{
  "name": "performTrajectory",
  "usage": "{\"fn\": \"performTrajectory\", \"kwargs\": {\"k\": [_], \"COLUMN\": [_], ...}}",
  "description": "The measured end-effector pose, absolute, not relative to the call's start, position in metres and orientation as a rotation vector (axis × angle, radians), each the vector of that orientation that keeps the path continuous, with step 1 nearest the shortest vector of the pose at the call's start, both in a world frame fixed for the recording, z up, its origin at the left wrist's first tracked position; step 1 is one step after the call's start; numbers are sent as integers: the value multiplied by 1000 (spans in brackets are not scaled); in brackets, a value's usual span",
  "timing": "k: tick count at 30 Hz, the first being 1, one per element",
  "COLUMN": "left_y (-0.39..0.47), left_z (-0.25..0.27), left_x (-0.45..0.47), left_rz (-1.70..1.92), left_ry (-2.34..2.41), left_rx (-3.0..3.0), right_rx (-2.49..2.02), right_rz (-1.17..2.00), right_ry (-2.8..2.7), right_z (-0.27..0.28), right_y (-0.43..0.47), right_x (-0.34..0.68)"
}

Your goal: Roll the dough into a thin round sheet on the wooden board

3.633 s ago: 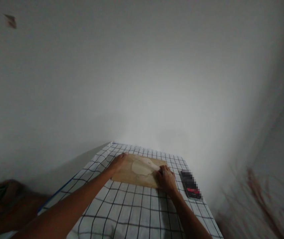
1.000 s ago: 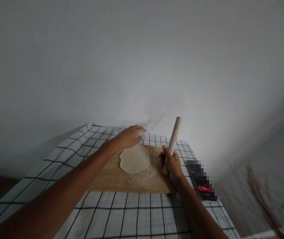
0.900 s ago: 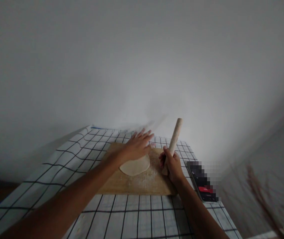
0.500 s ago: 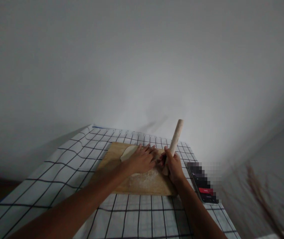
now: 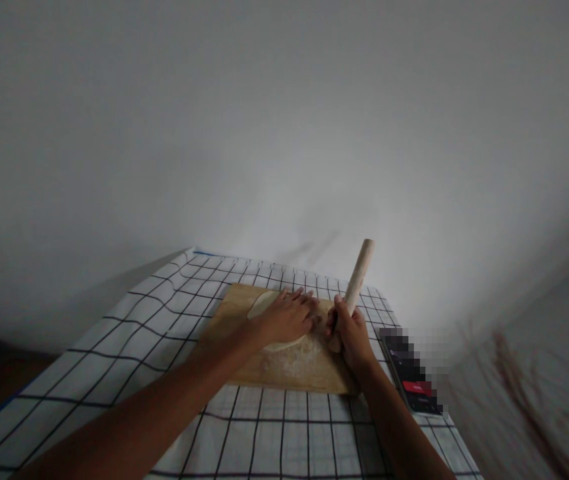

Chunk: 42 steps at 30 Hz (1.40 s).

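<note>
Dough sheet (image 5: 260, 304), flat on a wooden board (image 5: 289, 377), directly beneath the nearer left hand (image 5: 292, 317), pale edges showing at ten and six o'clock. Left hand: fingers spread, palm down, apparently touching it. Right hand (image 5: 353, 331), at the sheet's three o'clock: wrapped round a rolling pin (image 5: 361, 273), long axis tilted toward one o'clock.

My left arm (image 5: 174, 407), bare, stretches long and slanting from the lower left, and my left hand (image 5: 290, 320) is palm down, fingers (image 5: 298, 293) spread and pointing away from me. My right arm (image 5: 402, 420), also bare, comes up from the lower right; my right hand (image 5: 352, 333) is curled in a grip, thumb (image 5: 340, 305) uppermost. The 2 hands are near each other.
</note>
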<state>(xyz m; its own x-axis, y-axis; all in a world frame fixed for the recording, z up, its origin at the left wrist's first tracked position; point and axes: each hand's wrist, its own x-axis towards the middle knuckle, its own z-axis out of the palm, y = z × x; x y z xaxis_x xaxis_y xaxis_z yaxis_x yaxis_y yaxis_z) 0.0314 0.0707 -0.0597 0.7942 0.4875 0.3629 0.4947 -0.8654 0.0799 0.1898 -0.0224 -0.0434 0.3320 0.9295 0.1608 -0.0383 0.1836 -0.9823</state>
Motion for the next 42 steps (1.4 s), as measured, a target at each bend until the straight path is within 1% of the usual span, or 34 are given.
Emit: {"fn": "performTrajectory", "kwargs": {"k": [8,17,29,34,42], "left_y": [92,85,85,79,76], "left_z": [-67,-57,-83,-78,-67], "left_x": [24,25,-44,-42,-38], "left_rz": [-645,-505,-535,-560,-472], "left_ry": [-1004,-998,-940,-954,-981], "left_rx": [-2943,-2944,-2809,-2824,-2849], "right_rx": [-1168,-1142,-1117,-1117,-1128], "right_rz": [840,855,851,848,805], "right_ry": [-1022,-1027,-1069,-1058,-1102], "right_z": [-48,-47,-47,-47,-47], "right_y": [-20,-17,-14,-15,-17], "right_x": [193,192,193,192,191]}}
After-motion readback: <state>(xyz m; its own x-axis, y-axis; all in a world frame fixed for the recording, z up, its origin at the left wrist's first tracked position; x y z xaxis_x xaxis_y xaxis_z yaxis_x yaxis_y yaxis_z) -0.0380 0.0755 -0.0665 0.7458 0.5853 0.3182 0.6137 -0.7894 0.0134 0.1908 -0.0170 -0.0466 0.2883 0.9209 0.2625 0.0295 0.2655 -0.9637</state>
